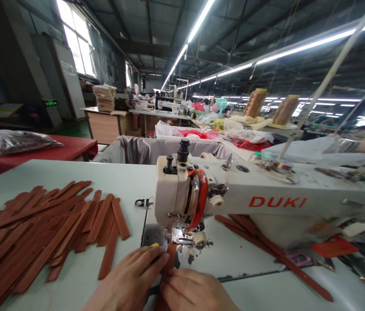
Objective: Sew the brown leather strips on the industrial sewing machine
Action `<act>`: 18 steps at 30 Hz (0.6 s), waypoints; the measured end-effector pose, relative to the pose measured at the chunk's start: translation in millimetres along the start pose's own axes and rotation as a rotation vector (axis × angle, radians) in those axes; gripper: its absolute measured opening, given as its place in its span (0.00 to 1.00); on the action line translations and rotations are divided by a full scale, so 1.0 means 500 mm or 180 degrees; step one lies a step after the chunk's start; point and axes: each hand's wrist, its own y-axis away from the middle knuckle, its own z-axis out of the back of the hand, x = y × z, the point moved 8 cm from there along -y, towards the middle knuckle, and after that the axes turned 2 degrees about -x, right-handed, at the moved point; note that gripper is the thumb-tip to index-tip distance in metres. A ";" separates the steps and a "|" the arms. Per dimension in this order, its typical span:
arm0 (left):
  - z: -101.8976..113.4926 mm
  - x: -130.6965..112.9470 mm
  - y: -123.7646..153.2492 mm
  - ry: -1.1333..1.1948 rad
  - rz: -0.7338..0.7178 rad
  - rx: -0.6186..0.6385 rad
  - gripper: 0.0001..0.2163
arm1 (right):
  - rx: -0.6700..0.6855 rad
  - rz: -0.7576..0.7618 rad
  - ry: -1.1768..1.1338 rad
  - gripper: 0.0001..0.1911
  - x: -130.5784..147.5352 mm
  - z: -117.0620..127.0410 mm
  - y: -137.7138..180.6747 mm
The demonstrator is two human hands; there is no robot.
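A brown leather strap (170,255) runs under the presser foot (182,236) of a white sewing machine (234,185) marked DUKI. My left hand (133,274) presses against the strap's left side just before the foot, its fingers together. From the right, my right hand (195,288) grips the same strap a little closer to me, fingers and thumb closed on it. The near end of the strap is partly hidden between my hands. Many similar leather straps (39,233) lie in a loose pile on the table, left of my left hand.
More straps (276,248) lie behind and right of the needle area, near a red piece (334,247). Thread cones (255,103) stand beyond the machine. A grey cloth-lined bin (143,149) sits behind the table. Another person's arm (357,147) reaches in at far right.
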 end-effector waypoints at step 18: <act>-0.069 0.014 0.015 0.0544 0.0160 -0.0317 0.29 | 0.0009 -0.0322 0.0036 0.21 -0.039 -0.007 0.020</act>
